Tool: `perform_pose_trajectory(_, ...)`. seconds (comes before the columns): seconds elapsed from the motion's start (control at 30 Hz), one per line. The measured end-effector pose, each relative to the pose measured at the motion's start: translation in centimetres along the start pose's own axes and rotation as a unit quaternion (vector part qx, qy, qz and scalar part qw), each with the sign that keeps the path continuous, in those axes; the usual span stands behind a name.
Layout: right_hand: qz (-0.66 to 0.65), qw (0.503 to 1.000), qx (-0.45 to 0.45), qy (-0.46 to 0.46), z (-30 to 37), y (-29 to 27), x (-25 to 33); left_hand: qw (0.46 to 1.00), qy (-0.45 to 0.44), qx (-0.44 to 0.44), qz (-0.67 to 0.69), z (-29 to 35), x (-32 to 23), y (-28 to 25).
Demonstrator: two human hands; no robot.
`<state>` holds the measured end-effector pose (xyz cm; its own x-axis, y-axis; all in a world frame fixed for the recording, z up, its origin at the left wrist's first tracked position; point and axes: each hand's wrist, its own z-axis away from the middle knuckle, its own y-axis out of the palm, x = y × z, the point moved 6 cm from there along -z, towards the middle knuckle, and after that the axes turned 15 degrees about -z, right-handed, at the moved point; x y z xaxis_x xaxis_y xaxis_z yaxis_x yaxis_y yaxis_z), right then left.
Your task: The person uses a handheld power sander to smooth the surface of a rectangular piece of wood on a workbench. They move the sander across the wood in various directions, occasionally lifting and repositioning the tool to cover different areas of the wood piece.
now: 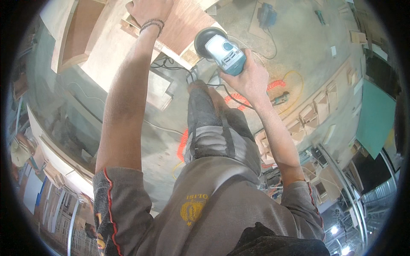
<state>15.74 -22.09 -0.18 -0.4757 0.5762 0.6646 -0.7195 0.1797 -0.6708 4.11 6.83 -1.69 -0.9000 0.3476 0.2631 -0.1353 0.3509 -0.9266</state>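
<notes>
My right hand (249,79) is wrapped round the body of a blue and white power sander (226,54) with a round dark pad. The pad is at the near right corner of a wooden box-like piece (181,27); whether it touches the wood I cannot tell. My left hand (149,10), with a dark bracelet on its wrist, is over the same piece at the top edge of the view. Most of its fingers are cut off or hidden there. A dark cord runs from beneath my right hand toward the floor.
Another open wooden frame (79,32) stands at the upper left. Red coiled hose (276,84) and a small tool (279,99) lie on the dusty floor at right. Farther off are a blue machine (267,16) and a row of wooden pieces (309,114). Cables hang below the work.
</notes>
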Motion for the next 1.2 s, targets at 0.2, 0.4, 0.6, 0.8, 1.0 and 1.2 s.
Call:
perform_pose_trajectory(0.2,-0.012,0.994,-0.102,-0.049,-1.8,-1.6,-1.1,0.999,0.005,-0.042,-0.011,0.1,0.1,-0.3)
perform_pose_trajectory(0.4,-0.012,0.992,-0.117,-0.05,-2.2,-2.1,-0.9,1.0,0.016,-0.025,-0.001,-0.1,-0.2,0.0)
perform_pose_trajectory(0.6,-0.016,0.998,-0.022,-0.057,-0.4,0.3,-0.2,1.0,0.005,0.001,-0.006,0.0,-0.2,-0.3)
perform_pose_trajectory(0.8,-0.023,0.989,-0.125,-0.073,-2.7,-2.4,-1.5,1.0,-0.011,-0.024,0.002,0.2,0.2,0.3)
perform_pose_trajectory(1.0,-0.025,0.994,-0.103,-0.04,-2.2,-2.2,-1.8,1.0,0.007,0.001,-0.021,0.1,-0.5,-0.7)
perform_pose_trajectory(1.2,-0.009,0.998,-0.03,-0.05,-0.1,-0.1,-0.8,1.0,0.008,0.007,-0.008,0.1,-0.3,-0.3)
